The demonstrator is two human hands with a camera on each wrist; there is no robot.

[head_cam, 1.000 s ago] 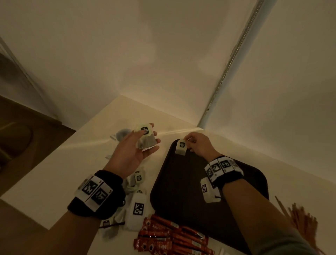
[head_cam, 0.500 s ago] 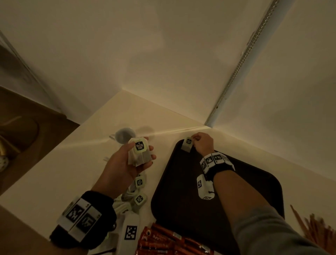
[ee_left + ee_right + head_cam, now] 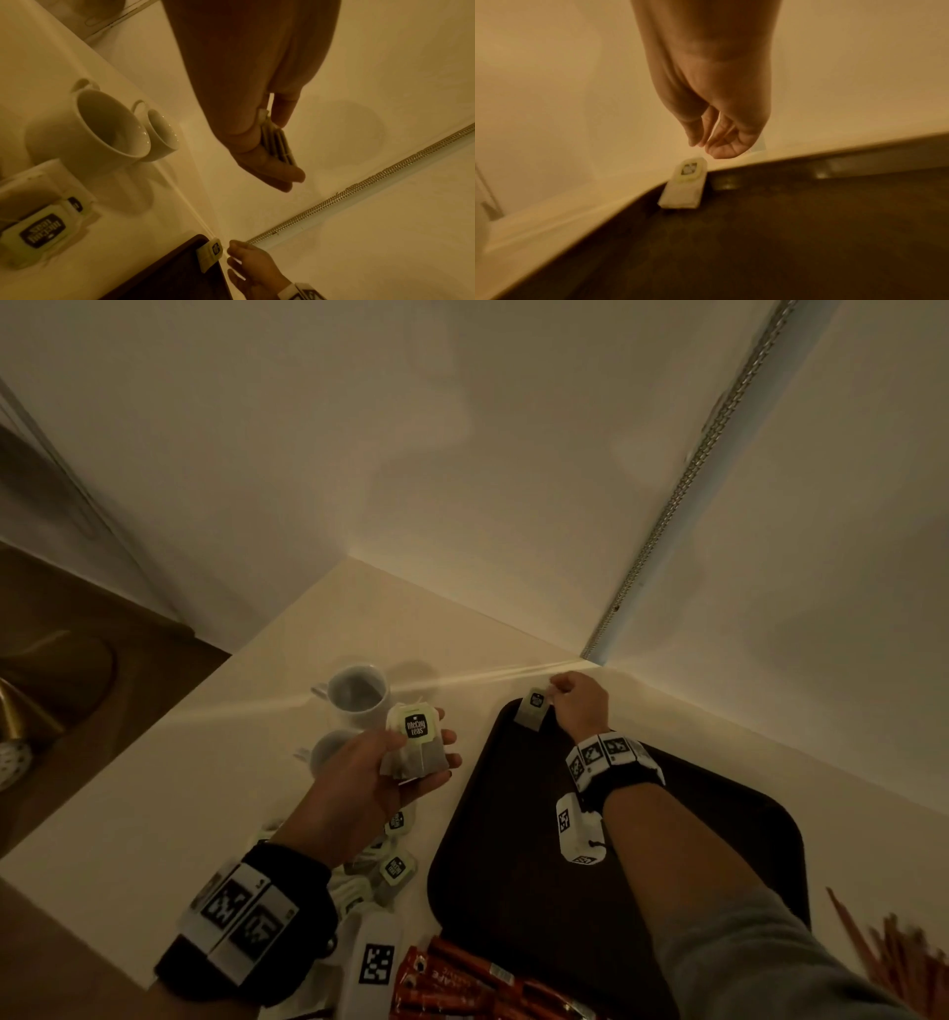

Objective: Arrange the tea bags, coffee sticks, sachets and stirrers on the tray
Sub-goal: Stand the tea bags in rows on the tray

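Observation:
My left hand (image 3: pixel 423 752) holds a small stack of tea bags (image 3: pixel 415 742) with green tags above the table, left of the dark tray (image 3: pixel 513 839). The left wrist view shows that stack (image 3: pixel 276 142) edge-on, pinched between thumb and fingers. One tea bag (image 3: pixel 533 717) leans on the rim at the tray's far left corner. My right hand (image 3: pixel 557 695) hovers just over its tag with fingers loosely curled. In the right wrist view a small gap shows between the fingertips (image 3: pixel 718 154) and this tea bag (image 3: pixel 684 188).
Two white cups (image 3: pixel 357 693) stand left of the tray near the wall. Loose tea bags (image 3: pixel 395 865) lie under my left forearm. Red coffee sticks (image 3: pixel 462 978) lie at the tray's near edge and wooden stirrers (image 3: pixel 898 958) at the right. Walls meet behind the tray.
My right hand carried one tea bag to the tray's far left corner, set it against the rim and loosened its fingers. The left hand kept its stack and drifted slightly left.

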